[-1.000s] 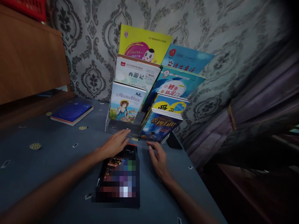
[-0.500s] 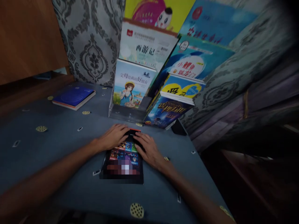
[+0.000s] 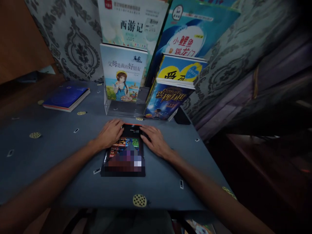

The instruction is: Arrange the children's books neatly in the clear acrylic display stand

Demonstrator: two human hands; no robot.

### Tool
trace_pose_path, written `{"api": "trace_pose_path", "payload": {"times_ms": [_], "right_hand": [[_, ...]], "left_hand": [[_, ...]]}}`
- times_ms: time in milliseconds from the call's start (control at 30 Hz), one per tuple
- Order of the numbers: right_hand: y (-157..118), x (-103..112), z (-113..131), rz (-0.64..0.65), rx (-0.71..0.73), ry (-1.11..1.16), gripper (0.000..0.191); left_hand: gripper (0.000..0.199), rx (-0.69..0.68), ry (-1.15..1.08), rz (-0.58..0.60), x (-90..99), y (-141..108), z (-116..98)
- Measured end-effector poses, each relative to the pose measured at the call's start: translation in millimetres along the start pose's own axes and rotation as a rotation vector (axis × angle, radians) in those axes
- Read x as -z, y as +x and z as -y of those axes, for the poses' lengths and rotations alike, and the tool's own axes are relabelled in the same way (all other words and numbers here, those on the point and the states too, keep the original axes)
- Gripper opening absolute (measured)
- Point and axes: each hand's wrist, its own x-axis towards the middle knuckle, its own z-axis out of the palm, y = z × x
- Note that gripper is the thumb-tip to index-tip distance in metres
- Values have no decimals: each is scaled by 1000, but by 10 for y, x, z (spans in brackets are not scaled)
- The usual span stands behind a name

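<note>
A glossy black book (image 3: pixel 133 131), by its look, lies flat on the desk in front of me. Its cover carries a grid of small coloured pictures, and an orange-red strip runs along its far edge; the near part is blurred out by pixels. My left hand (image 3: pixel 110 132) rests at its far left corner with the fingers stretched forward and close together, the fingertips touching its edge. On the opposite side my right hand (image 3: pixel 153 138) lies with extended fingers, the tips at the far right corner. Neither hand lifts the book.
A clear acrylic rack (image 3: pixel 122 109) holding several children's books stands just beyond my hands. A blue book (image 3: pixel 65 97) lies at the left. Behind the rack's right side sits a small black object (image 3: pixel 182 117). The patterned desk cloth (image 3: pixel 161 185) ends at the near and right edges.
Both hands have shifted outward from over the book's far part to its far corners, uncovering more of the cover. The view has tilted down, so the rack appears higher.
</note>
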Motion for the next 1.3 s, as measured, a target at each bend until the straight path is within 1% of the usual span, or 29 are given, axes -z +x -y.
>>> {"api": "trace_pose_path", "payload": {"times_ms": [133, 233, 333, 433, 500, 667, 700, 767, 933, 1000, 1067, 1133, 1200, 1300], "right_hand": [[9, -13, -23, 8, -10, 40, 45], [13, -14, -16, 39, 8, 39, 46], [-20, 9, 31, 95, 70, 32, 46], [-126, 43, 104, 148, 152, 16, 49], [-244, 67, 159, 179, 210, 11, 59], [-628, 158, 318, 276, 331, 6, 100], [-705, 182, 354, 296, 351, 11, 105], [-844, 234, 430, 332, 380, 23, 109], [-1091, 322, 642, 384, 396, 26, 105], [-1164, 311, 725, 387, 388, 0, 99], [-1239, 264, 795, 362, 377, -39, 88], [-1317, 193, 847, 291, 384, -68, 74], [-1393, 126, 881, 173, 429, -76, 58], [-1465, 106, 922, 4, 504, -71, 41]], "left_hand": [[32, -48, 84, -10, 72, -12, -60], [34, -73, 27, -16, 28, -32, -35], [38, -51, -51, -16, -46, -55, 19], [39, -34, -63, -21, -71, -78, 31], [39, -31, -64, -20, -57, -102, 4], [38, -45, -84, -27, -1, -222, -119], [38, -50, -89, -30, 6, -254, -142], [37, -55, -98, -34, 16, -317, -186], [35, -52, -117, -50, 54, -469, -299], [34, -54, -131, -62, 78, -533, -357], [33, -59, -142, -76, 101, -604, -420], [33, -72, -152, -93, 118, -681, -479], [33, -85, -169, -99, 135, -759, -525], [36, -71, -211, -43, 197, -852, -559]]}}
